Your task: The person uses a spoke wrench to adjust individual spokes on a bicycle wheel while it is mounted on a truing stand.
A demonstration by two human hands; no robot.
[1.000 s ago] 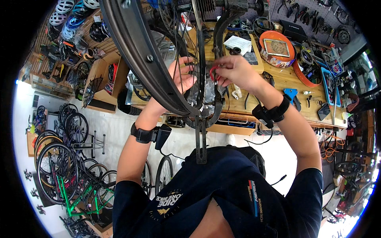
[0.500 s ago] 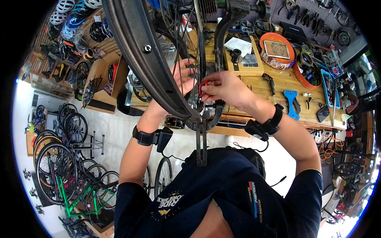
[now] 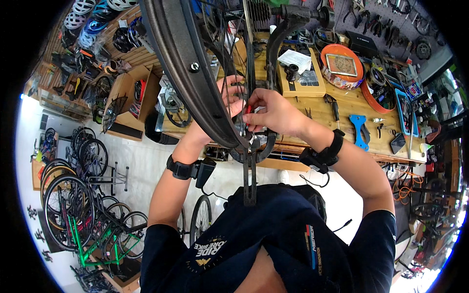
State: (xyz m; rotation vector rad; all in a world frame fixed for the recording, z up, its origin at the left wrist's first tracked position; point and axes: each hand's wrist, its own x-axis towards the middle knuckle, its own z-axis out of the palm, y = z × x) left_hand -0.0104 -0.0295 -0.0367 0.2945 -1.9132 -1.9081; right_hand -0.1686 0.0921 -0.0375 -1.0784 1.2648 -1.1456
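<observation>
A black bicycle wheel rim (image 3: 181, 58) stands upright in front of me, held in a dark truing stand (image 3: 279, 43). Thin spokes (image 3: 225, 51) run up from it toward the hub. My right hand (image 3: 274, 113) pinches a small red spoke wrench (image 3: 248, 110) close to the rim's lower end, beside the stand's caliper (image 3: 249, 168). Behind the rim, my left hand (image 3: 233, 101) has its fingers spread among the spokes; the rim covers part of its palm. I see nothing held in it.
On the wooden bench (image 3: 342, 141) lie a blue tool (image 3: 359, 132), a screwdriver (image 3: 334, 108) and a yellow box (image 3: 312, 90). A round red tin (image 3: 337, 51) sits farther back. Several bicycles (image 3: 80, 200) stand at left, with an open cardboard box (image 3: 124, 119) above them.
The wheel and stand appear slightly farther right in view. My right hand has turned a little around the red wrench, its fingers curling more. My left hand stays behind the rim, fingers spread.
</observation>
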